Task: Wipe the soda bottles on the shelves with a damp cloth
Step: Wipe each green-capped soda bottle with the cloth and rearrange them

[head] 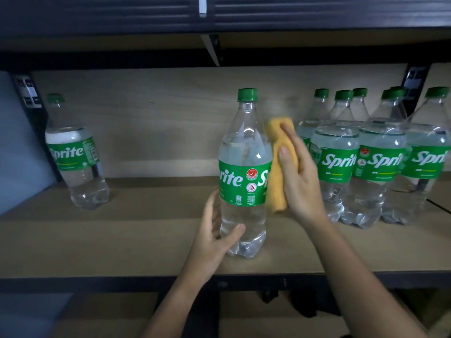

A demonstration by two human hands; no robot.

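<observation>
A clear soda bottle [244, 167] with a green cap and green label stands upright on the wooden shelf [136, 240], near its front edge. My left hand [214, 237] grips its lower part, thumb across the front. My right hand [299, 176] holds a folded orange cloth [278, 167] and presses it against the bottle's right side, from the shoulder down past the label. One more bottle [75, 154] stands alone at the far left. Several like bottles [366, 162] crowd together at the right.
An upper shelf [219, 18] hangs low over the bottle caps, with a metal bracket [213, 50] at the middle. Dark uprights stand at the left and right ends. Below the shelf's black front rail [122, 285] a lower shelf shows.
</observation>
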